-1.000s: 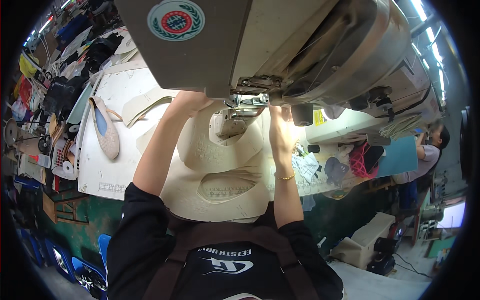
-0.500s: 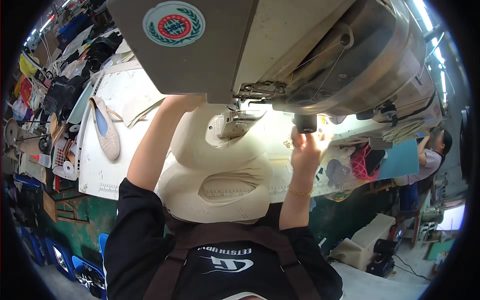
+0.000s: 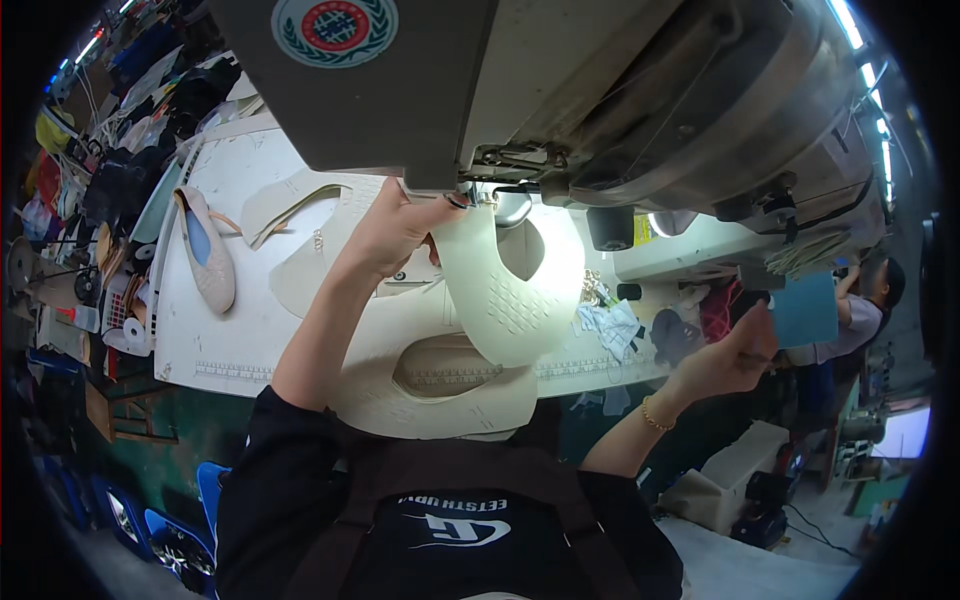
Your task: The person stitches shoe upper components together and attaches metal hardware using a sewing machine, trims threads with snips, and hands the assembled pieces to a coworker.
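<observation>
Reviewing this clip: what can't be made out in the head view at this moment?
Head view, left hand: some fingertips, hidden by the cream shoe piece.
Head view, right hand: whether it holds anything, too dim and blurred.
Head view, sewing machine: its top, cut off by the upper edge.
Head view, co-worker: what they handle, too small.

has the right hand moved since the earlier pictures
Yes: the right hand has moved to the right, away from the sewing machine's needle area and toward the blue panel.
</observation>
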### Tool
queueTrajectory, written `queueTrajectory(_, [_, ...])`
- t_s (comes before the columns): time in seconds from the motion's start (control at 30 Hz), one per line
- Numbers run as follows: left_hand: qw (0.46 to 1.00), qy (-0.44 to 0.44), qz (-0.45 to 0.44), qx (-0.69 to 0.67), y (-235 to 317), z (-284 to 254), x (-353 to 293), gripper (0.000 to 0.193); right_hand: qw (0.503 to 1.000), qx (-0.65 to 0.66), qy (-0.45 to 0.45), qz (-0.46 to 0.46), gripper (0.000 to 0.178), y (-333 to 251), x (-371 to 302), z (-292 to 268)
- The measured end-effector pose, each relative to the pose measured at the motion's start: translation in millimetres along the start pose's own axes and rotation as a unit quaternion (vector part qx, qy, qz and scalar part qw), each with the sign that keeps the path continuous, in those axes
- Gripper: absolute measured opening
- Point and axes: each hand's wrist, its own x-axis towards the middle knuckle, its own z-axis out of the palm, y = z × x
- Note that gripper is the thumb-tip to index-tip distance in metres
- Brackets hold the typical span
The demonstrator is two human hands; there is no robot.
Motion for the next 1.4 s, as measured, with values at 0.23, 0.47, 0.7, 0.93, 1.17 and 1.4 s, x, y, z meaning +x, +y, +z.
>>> queueTrajectory(0.23, [0.999,-0.044,-0.003,-0.004,1.8,-3.6,3.6,0.042,0.969,-0.212,-0.127,-0.02,0.027,37.5,21.6,13.5])
queueTrajectory(0.47, [0.999,-0.023,-0.02,-0.013,-0.3,-6.6,5.7,0.058,0.965,-0.213,-0.115,-0.096,0.025,56.1,19.5,15.6])
queueTrajectory(0.7, [0.999,-0.037,0.007,-0.021,-4.0,-6.9,8.6,0.054,0.967,-0.213,-0.083,-0.109,0.025,59.5,16.7,21.6])
queueTrajectory(0.93, [0.999,-0.027,0.004,-0.019,-4.3,-6.4,7.0,0.05,0.965,-0.216,-0.076,-0.126,0.024,60.4,17.1,21.6])
queueTrajectory(1.17, [0.999,-0.021,0.02,-0.041,-2.5,-3.5,4.8,0.049,0.964,-0.228,-0.08,-0.109,0.024,58.9,19.3,22.7])
queueTrajectory(1.4, [0.999,-0.029,0.046,-0.005,4.3,0.0,1.0,0.02,0.965,-0.231,-0.056,-0.107,0.021,48.6,22.9,21.6])
